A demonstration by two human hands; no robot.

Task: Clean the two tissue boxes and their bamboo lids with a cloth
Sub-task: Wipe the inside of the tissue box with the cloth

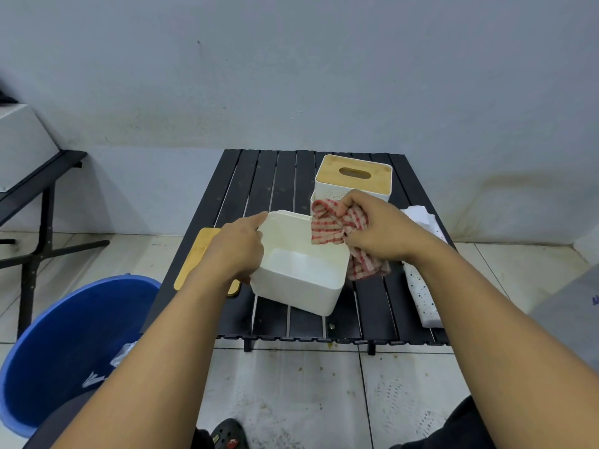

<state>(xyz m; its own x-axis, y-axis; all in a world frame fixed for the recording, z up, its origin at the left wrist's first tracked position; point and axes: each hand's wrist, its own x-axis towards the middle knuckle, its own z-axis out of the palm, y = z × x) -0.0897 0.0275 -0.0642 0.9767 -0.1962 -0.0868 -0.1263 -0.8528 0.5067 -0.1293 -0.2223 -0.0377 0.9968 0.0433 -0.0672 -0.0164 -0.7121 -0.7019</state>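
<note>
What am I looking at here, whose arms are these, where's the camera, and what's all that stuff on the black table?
There is no machine here. A person wears one camera on the head, looking forward and down, so the two arms reaching in are their own.

The left hand grips the side wall of an open white tissue box, which is tilted over the black slatted table. The right hand holds a bunched red-checked cloth at the box's far rim.

Behind them stands a second tissue box with its bamboo lid on. The other bamboo lid lies flat near the table's left edge, partly hidden by the left arm. At the right lies a white speckled packet. A blue bucket sits on the floor at the left.
</note>
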